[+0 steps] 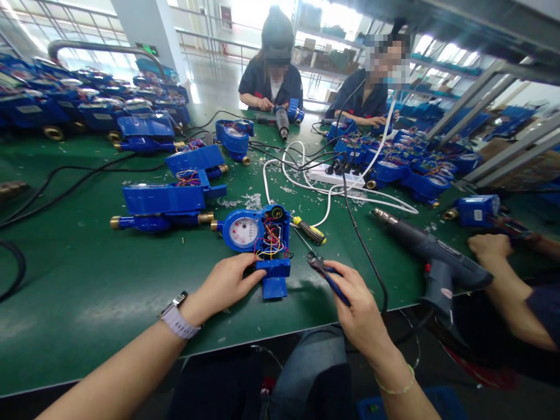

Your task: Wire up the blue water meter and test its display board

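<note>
One meter (256, 233), left hand (225, 286); pliers (326, 274), right hand (361, 309).

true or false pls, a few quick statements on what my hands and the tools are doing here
1. The left hand touches the blue water meter. True.
2. The right hand holds a screwdriver. False: it holds blue-handled pliers; the yellow-and-black screwdriver lies on the table beside the meter.
3. Coloured wires show inside the meter. True.
4. The heat gun is in the right hand. False: it lies at the edge of the table, off to the right and apart from that hand.
5. The table top is red. False: it is green.
</note>
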`<state>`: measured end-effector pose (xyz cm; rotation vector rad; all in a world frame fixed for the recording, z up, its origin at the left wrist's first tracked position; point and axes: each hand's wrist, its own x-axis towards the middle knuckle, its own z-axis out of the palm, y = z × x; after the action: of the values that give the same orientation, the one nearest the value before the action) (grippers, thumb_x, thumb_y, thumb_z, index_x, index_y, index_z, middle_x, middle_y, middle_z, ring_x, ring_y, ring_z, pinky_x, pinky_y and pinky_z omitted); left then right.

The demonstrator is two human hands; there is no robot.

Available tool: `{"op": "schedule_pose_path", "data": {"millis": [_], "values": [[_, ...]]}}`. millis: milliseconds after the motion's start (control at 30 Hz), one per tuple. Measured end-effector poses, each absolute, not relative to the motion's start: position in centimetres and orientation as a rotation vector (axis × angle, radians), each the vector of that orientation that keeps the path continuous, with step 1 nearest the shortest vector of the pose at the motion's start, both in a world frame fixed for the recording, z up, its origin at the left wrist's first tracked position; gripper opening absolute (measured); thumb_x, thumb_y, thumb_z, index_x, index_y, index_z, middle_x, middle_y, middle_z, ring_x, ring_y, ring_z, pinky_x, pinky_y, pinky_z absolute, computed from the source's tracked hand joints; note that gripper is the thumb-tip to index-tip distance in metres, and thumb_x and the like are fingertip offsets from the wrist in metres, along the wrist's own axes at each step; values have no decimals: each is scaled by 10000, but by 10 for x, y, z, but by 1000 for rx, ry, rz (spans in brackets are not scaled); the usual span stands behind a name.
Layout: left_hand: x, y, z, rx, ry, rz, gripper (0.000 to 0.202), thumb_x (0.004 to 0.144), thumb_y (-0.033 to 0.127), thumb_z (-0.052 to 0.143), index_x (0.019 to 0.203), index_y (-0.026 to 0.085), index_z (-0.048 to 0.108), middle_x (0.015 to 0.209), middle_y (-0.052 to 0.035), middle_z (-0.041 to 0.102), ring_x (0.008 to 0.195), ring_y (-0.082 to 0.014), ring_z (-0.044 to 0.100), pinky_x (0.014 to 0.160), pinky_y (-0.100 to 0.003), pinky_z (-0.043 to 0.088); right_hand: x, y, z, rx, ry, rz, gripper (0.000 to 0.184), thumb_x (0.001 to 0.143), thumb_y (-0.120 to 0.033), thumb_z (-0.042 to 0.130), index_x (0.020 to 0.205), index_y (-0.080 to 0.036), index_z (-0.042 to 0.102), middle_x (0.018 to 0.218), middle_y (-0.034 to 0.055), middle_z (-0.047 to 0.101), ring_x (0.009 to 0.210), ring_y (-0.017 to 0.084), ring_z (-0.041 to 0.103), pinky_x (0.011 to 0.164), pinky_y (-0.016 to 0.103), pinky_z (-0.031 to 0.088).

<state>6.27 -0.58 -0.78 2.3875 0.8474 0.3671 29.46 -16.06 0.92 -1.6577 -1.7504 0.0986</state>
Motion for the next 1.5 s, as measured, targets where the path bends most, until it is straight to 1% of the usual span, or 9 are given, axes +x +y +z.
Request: {"op": "schedule_pose_path", "data": {"millis": [133,267,400,633,867,1067,1267,1367,1500], "values": [[60,-4,-8,2212,736,436,288,969,378,384,959,175,588,928,-59,669,812,-189,605,750,-313,471,281,-151,25,-1714,-2181,-178,364,889,-24,392,1176,-113,597,1327,160,527,1252,285,442,1053,496,328],[60,-5,-14,2035,721,461,314,973,398,348,961,178,572,867,-32,654,743,-168,576,700,-293,463,275,-139,35,-1764,-2367,-396,300,877,-68,451,1106,-152,626,1258,138,582,1209,296,465,1076,524,250],[61,-5,-16,1952,705,486,333,966,432,350,932,175,558,850,-23,634,742,-166,563,695,-293,444,274,-127,43,-1753,-2506,-581,238,870,-101,502,1042,-182,645,1221,127,601,1201,304,447,1086,554,188],[58,-5,-17,1891,677,470,338,964,443,343,900,175,540,817,-7,597,718,-153,524,675,-282,405,271,-115,49,-1707,-2646,-700,204,888,-123,500,1016,-196,641,1215,110,598,1162,283,449,1045,506,250],[58,-5,-15,1845,677,441,333,958,450,337,894,179,520,824,-2,581,733,-156,519,684,-287,398,265,-113,50,-1754,-2674,-715,156,887,-134,516,975,-204,624,1207,102,599,1112,287,463,925,468,325],[58,-6,-18,1872,715,463,333,958,446,327,859,183,505,773,10,562,683,-149,504,655,-287,394,258,-115,47,-1851,-2688,-658,129,901,-142,504,959,-190,609,1202,108,595,1061,297,474,823,439,344],[57,-6,-20,1893,719,508,337,960,449,339,818,186,495,740,17,551,655,-143,501,624,-276,384,254,-118,49,-1914,-2682,-578,88,903,-144,519,902,-185,596,1084,94,619,928,271,503,718,386,347],[58,-6,-18,1875,711,518,341,958,453,351,802,184,492,729,22,543,645,-138,494,615,-270,379,255,-118,49,-1894,-2673,-588,118,910,-129,505,932,-184,607,1134,98,616,973,270,502,765,399,359],[59,-6,-17,1810,697,499,349,953,459,353,806,179,502,740,17,543,663,-141,497,620,-268,388,260,-117,50,-1811,-2646,-650,183,915,-118,489,1031,-194,610,1273,116,564,1179,287,436,969,493,296]]}}
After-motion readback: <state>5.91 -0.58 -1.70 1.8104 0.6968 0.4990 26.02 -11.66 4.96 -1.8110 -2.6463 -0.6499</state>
